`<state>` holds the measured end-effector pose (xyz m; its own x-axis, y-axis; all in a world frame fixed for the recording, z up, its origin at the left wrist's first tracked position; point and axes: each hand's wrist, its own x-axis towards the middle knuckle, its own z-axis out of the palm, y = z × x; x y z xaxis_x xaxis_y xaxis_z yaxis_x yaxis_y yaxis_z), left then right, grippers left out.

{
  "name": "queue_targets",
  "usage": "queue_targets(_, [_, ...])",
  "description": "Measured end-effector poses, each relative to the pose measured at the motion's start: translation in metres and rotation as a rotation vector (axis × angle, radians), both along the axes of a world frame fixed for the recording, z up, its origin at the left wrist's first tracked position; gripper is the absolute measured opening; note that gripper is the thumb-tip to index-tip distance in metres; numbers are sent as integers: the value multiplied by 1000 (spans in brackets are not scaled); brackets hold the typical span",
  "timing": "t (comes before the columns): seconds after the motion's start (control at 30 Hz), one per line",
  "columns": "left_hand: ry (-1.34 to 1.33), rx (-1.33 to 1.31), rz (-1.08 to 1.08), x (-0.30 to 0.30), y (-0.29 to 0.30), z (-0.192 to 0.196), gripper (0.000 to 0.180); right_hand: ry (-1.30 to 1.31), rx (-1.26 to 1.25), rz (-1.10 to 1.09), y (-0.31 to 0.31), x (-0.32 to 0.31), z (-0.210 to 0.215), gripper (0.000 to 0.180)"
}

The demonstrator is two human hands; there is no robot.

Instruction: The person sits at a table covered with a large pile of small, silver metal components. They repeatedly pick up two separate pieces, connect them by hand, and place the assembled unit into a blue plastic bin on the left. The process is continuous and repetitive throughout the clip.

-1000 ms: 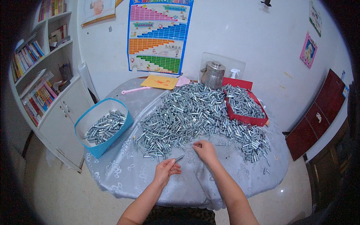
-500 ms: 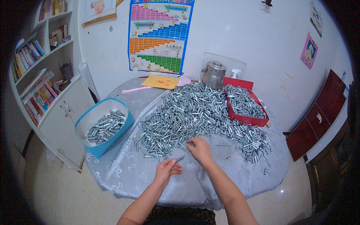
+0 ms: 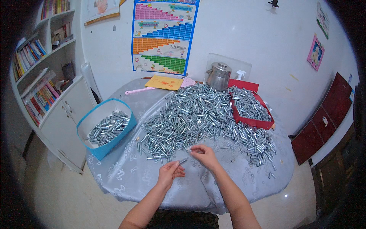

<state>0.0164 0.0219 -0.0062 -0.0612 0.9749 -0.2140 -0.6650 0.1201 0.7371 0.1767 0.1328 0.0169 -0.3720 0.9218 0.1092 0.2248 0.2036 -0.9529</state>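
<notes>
With a thin layer of finished pieces in the blue fabric bin [image 3: 88, 123] at left, the left hand [image 3: 170, 172] pinches one small silvery metal bolt [image 3: 183, 160] near the right hand [image 3: 203, 153], whose fingers curl narrowly at the near edge of the huge heap of silvery metal bolts [image 3: 202, 116] covering the tabletop [image 3: 126, 175], so most work remains.

Two bare forearms, left hand [image 3: 170, 171] and right hand [image 3: 204, 154], no sleeves, no rings.

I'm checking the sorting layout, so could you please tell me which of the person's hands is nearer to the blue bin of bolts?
Left. The left hand, holding a bolt, is right of the blue bin; the right hand lies farther right by the bolt pile.
</notes>
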Motion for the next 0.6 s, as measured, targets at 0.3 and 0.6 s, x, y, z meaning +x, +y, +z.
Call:
queue_targets(0.3, [65, -4, 13, 2, 0, 1, 20, 75, -23, 184, -21, 8, 7, 23])
queue_targets(0.6, [140, 7, -11, 4, -1, 5, 20, -44, 86, 196, -29, 9, 12, 13])
